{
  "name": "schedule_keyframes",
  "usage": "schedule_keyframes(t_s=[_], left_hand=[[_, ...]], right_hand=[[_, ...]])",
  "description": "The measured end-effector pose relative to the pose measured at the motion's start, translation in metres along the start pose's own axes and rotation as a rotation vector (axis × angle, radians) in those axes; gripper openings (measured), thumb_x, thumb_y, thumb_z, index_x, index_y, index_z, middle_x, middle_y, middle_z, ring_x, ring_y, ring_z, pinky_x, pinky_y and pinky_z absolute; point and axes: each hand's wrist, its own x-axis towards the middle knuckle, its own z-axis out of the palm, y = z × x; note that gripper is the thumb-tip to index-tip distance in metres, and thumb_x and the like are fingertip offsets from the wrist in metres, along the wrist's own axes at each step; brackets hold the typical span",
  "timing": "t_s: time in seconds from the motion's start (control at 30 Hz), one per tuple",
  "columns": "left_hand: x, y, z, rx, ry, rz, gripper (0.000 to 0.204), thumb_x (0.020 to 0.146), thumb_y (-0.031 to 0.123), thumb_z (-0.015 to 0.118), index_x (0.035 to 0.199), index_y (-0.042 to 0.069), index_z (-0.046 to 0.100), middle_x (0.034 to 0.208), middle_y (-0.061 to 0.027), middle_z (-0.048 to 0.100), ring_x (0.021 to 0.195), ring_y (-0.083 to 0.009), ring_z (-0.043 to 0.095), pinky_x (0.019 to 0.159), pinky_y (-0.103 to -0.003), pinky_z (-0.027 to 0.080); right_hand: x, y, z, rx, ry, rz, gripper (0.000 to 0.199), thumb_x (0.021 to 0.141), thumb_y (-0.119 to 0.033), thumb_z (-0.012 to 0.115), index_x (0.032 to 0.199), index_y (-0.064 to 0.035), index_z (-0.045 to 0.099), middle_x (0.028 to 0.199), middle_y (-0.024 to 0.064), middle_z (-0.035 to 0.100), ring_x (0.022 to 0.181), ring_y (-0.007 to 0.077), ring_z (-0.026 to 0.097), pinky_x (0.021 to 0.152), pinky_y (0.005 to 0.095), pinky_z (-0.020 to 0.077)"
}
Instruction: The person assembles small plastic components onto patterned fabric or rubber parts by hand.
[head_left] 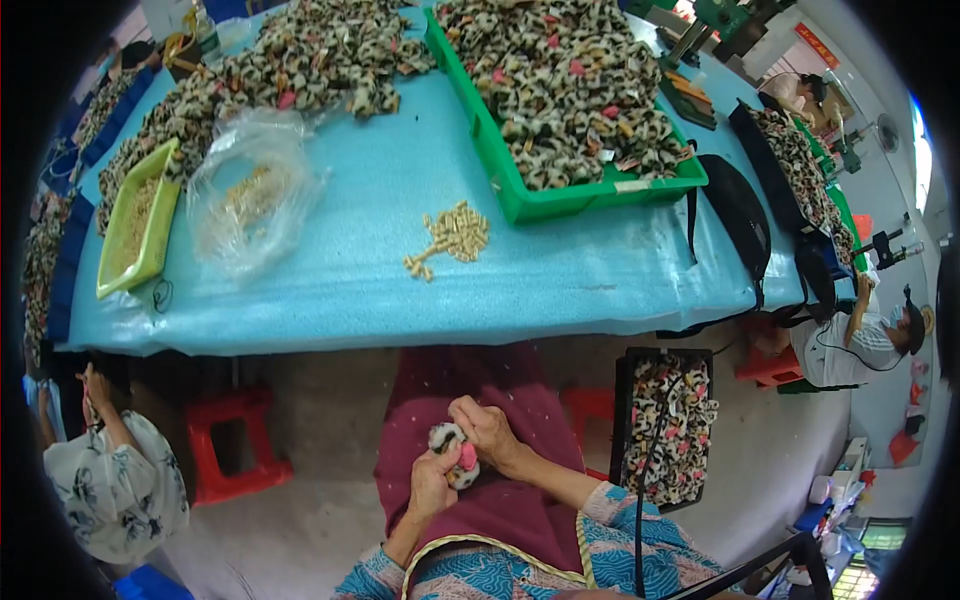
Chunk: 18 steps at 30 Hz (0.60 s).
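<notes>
Above my lap, covered by a maroon apron [405,430], I hold a small furry plush piece [462,480], white and black with a pink patch. My left hand [432,483] grips its lower left side, the thumb pressed on it near the pink part. My right hand [484,432] is closed at its upper right edge, fingers bunched together. Whether the right fingers also hold something small is hidden. On the blue-covered table [370,290] ahead lies a little heap of short tan pegs [460,235].
A green crate [600,198] full of similar plush pieces stands on the table, beside a loose plush pile [330,50]. Left are a clear plastic bag [255,205] and a yellow-green tray [167,225]. A black crate [622,425] and red stools [235,405] flank me. Other people sit nearby.
</notes>
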Motion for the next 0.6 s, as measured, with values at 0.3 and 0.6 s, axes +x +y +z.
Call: schedule_keyframes(t_s=[0.3,0.6], left_hand=[[-0.003,0.018,0.004,-0.136,0.201,0.144,0.015,0.090,0.012,0.056,0.099,0.002,0.060,0.091,-0.0040,0.064,0.080,-0.0128,0.061,0.076,-0.027,0.049],[0.003,0.028,-0.002,-0.153,0.258,0.114,0.017,0.089,0.014,0.058,0.100,0.001,0.060,0.093,-0.0060,0.065,0.083,-0.0149,0.062,0.079,-0.028,0.050]], right_hand=[[0.138,0.006,-0.147,0.062,0.454,0.049,0.010,0.076,0.000,0.063,0.087,0.0001,0.064,0.079,0.0114,0.064,0.069,0.0188,0.062,0.062,0.0272,0.0485],[0.180,0.028,-0.125,-0.122,0.380,0.100,0.014,0.073,-0.002,0.067,0.087,-0.0046,0.066,0.078,0.0083,0.065,0.067,0.0168,0.063,0.061,0.0277,0.0491]])
